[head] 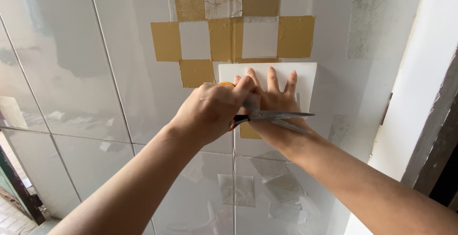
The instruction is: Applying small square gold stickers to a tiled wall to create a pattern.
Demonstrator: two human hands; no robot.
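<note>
Nearest me, the left hand (210, 108) is clenched on orange-handled scissors (272, 117), blades parted. Behind it the right hand (274, 97) presses flat, fingers spread, on a stiff white square sheet (305, 80) against the glossy tiled wall (95, 73). Steady pressure should keep the sheet from slipping. Beyond, matte gold squares (296, 35) form a checkerboard.

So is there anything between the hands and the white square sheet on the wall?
Nothing visible. The right hand lies flat on the white sheet, pressing it against the tiled wall. The left hand holds open scissors across the right wrist, apart from the sheet.
</note>
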